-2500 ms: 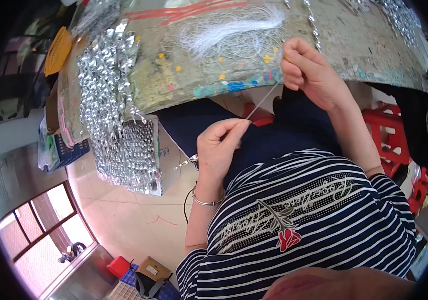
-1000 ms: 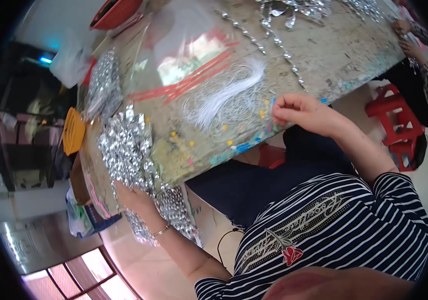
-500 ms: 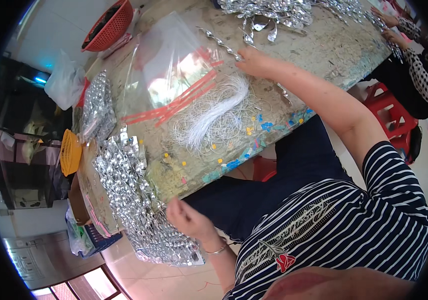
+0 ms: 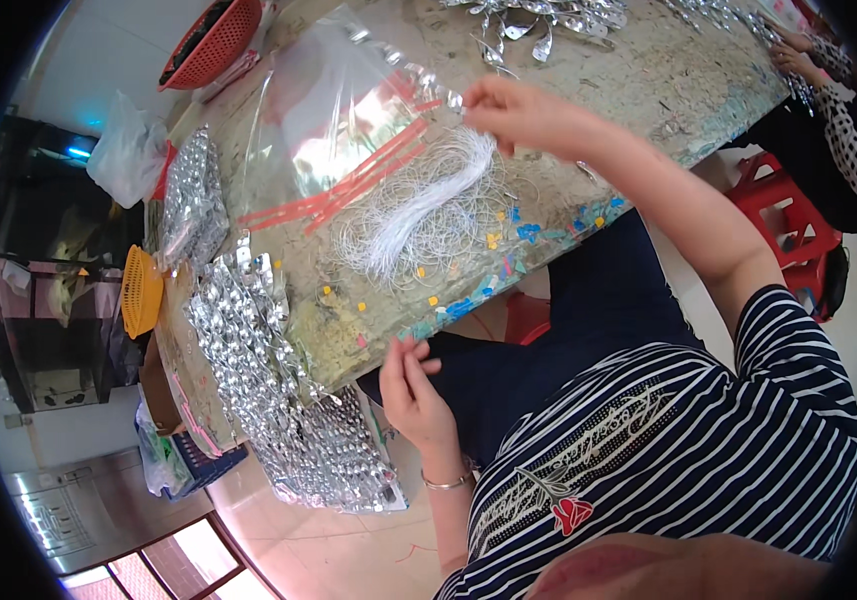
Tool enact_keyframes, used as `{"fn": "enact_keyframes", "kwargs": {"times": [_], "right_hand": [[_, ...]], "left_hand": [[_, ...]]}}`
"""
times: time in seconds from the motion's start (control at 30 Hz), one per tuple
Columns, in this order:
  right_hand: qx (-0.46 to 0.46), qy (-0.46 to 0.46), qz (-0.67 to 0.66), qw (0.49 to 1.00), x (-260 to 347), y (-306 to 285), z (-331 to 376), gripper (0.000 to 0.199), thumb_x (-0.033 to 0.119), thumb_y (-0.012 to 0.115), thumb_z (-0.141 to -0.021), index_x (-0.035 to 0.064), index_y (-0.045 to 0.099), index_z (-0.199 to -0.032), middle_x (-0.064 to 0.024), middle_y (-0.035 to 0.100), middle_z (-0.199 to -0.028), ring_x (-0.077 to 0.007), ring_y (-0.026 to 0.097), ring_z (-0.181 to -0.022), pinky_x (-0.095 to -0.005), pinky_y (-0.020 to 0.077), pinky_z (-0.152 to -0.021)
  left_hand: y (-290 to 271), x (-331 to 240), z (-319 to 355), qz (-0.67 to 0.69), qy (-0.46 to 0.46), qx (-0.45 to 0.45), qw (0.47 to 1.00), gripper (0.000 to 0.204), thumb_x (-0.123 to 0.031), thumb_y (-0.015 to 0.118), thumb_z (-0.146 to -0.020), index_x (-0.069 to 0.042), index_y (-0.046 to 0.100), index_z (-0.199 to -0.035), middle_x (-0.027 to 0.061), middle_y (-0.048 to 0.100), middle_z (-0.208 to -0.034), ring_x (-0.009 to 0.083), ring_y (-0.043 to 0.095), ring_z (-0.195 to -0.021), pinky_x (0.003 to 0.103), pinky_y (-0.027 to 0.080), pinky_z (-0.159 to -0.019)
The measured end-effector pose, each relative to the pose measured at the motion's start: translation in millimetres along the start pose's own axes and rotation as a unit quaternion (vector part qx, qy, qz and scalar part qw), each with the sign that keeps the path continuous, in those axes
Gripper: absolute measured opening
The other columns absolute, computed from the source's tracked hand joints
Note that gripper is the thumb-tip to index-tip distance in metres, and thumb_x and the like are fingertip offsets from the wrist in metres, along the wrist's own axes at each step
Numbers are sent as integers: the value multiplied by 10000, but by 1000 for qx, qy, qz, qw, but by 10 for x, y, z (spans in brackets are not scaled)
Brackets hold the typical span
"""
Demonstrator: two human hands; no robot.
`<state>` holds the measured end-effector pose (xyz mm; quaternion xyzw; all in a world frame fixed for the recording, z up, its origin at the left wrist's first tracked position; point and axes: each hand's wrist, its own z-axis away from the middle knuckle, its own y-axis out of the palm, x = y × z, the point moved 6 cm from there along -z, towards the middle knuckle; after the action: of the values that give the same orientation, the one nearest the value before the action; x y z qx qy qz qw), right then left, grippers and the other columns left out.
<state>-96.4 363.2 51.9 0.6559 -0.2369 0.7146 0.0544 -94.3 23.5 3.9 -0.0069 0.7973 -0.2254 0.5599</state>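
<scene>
My right hand [image 4: 510, 112] is closed in a pinch on one end of a twisted silver strip [image 4: 403, 62], which stretches away to the far left over the clear plastic bags [image 4: 323, 130]. Just below that hand lies a bundle of thin white string [image 4: 426, 212], spread in loose loops on the table. My left hand [image 4: 414, 400] is in front of the table's near edge, thumb and fingers brought together; whatever they may hold is too small to make out. Left of it, a thick bunch of silver twisted strips [image 4: 258, 370] hangs over the table edge.
More silver strips [image 4: 548, 20] lie at the far side. A filled bag [image 4: 193, 200], a yellow basket [image 4: 140, 290] and a red basket [image 4: 210, 45] stand along the left. At far right another person's hands [image 4: 796, 55] touch silver strips, near red stools [image 4: 783, 220].
My right hand has drawn slightly left and nearer, and the silver strip now lies across the bags. My left hand has moved away from the hanging bunch, up and to the right.
</scene>
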Motion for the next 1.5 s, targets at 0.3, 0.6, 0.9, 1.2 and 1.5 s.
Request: {"fn": "enact_keyframes", "kwargs": {"times": [0.3,0.6,0.9,1.2,1.5], "right_hand": [[261,-51,-59,962,-103,1317,1349,142,144,604,-901,30,550,-966,-63,599,-785,-144,582,-710,-295,479,-651],[-86,-158,329,927,-637,-457,6,158,135,661,-803,59,664,-941,-120,587,-911,-288,574,-854,-387,479,-772],[-94,-95,453,882,-747,-498,-511,107,157,694,-749,121,670,-847,-110,574,-967,-336,495,-1038,-418,442,-870],[-119,-154,420,887,-876,-618,-623,99,179,659,-795,82,638,-790,-96,591,-858,-263,560,-865,-370,457,-777],[-89,-121,163,975,-56,-660,-18,136,189,618,-872,54,622,-886,-83,595,-811,-200,557,-770,-315,451,-737]], "left_hand": [[242,-478,-739,371,-77,-62,923,395,-133,409,-1017,-11,336,-1385,122,551,-1205,95,562,-795,197,456,-559],[92,-237,-442,306,-192,44,931,328,-123,453,-1003,-32,453,-1319,-9,509,-771,5,356,-516,143,250,-419],[283,-94,47,249,-206,188,927,300,-139,473,-990,24,496,-1241,50,601,-900,54,505,-596,181,381,-477],[264,-42,200,227,-242,182,926,238,-157,494,-986,14,570,-1134,38,602,-887,48,502,-606,176,391,-505],[202,92,290,236,-262,171,920,263,-153,516,-981,18,578,-1170,-7,569,-827,28,479,-623,169,388,-537]]}}
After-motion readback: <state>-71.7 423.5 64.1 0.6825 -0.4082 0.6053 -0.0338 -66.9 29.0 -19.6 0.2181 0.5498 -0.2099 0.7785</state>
